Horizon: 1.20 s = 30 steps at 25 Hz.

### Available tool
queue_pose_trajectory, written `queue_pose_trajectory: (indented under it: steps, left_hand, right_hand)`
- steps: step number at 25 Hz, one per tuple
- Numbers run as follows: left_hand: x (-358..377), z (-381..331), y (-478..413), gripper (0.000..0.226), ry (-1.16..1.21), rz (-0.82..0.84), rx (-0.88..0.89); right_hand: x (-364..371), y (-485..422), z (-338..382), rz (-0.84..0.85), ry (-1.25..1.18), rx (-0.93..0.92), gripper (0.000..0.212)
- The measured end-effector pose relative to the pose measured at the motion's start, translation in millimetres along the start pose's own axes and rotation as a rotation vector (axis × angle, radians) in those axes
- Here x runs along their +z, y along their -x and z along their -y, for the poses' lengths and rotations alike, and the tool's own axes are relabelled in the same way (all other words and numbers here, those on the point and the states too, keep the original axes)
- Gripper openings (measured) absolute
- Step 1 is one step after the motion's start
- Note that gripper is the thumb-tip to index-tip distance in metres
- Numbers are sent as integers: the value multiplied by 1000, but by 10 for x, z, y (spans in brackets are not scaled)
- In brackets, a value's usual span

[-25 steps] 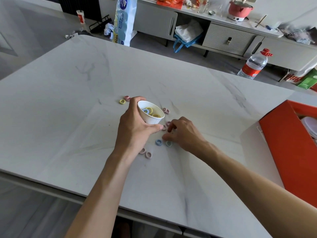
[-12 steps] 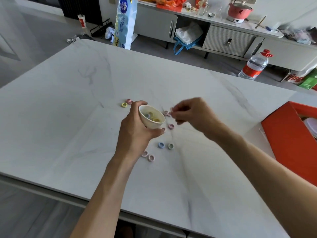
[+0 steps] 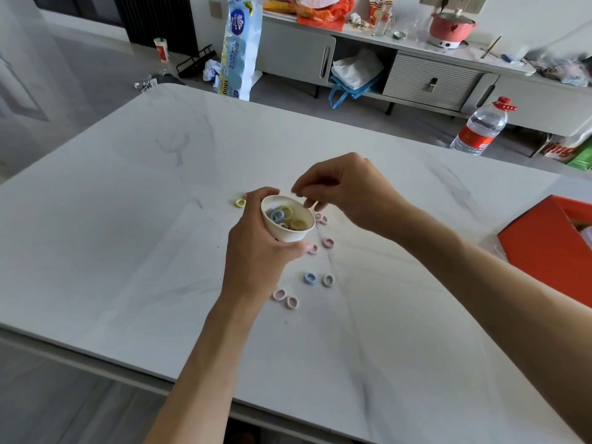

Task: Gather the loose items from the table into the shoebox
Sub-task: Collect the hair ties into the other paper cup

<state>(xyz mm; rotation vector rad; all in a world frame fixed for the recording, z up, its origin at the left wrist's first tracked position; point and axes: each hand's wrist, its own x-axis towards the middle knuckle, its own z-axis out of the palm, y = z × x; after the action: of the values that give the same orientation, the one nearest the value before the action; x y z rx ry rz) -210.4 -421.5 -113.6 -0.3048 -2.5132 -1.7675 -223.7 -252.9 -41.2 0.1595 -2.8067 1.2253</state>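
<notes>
My left hand (image 3: 256, 251) grips a small white cup (image 3: 286, 233), tilted toward me, with several yellow and blue hair ties inside. My right hand (image 3: 346, 190) hovers just above the cup's rim with curled fingers; whether it still holds a tie is hidden. Loose ties lie on the marble table (image 3: 128, 219): a yellow one (image 3: 240, 203) left of the cup, pink ones (image 3: 327, 242) to its right, a blue one (image 3: 309, 278) beside a green one (image 3: 328, 280), and two pink ones (image 3: 279, 295) nearer me. The orange shoebox (image 3: 551, 248) sits at the right edge.
A water bottle (image 3: 482, 129) stands on the floor beyond the table's far right. A pack of tissue rolls (image 3: 238, 49) and a low cabinet (image 3: 416, 72) with clutter are behind the table.
My right hand lifted from the ties near the table's middle and moved up and left to above the cup. The left hand kept holding the cup.
</notes>
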Motion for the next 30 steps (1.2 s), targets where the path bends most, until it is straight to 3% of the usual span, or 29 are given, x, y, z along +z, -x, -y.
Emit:
queue_pose_trajectory:
  steps: [3, 5, 8, 13, 16, 18, 22, 25, 27, 29, 30]
  left_hand:
    - [-55, 48, -27, 75, -2, -48, -38]
    - [-112, 98, -52, 74, -5, -92, -46]
    - [-190, 157, -70, 70, 17, -115, -70]
    - [-242, 201, -77, 67, 46, -76, -81]
    - [-224, 193, -58, 68, 62, -51, -80]
    - [-220, 189, -34, 69, 58, -37, -80]
    - [-195, 157, -15, 73, 42, -7, -82]
    - [-179, 114, 0, 75, 19, 25, -67]
    - [-171, 96, 17, 74, -1, 50, -44]
    - [-170, 90, 20, 73, -17, 71, -18]
    - [-165, 90, 21, 73, -24, 80, -7]
  right_hand:
    - [105, -158, -468, -181, 73, 233, 9]
    - [260, -235, -789, -71, 281, 359, 26]
    - [525, -237, -995, 147, 344, 313, 33]
    - [637, 60, -1063, 119, 290, 229, 26]
    - [643, 256, -1068, -9, 245, 226, 11]
    - [646, 297, -1037, -66, 225, 248, 12]
    - [605, 286, -983, -11, 246, 329, 18]
    - [512, 283, -897, 12, 165, 409, 18]
    - [397, 277, -754, -124, -35, 449, 16]
    - [250, 226, -506, -265, -345, 373, 13]
    - [203, 187, -360, -259, -437, 292, 12]
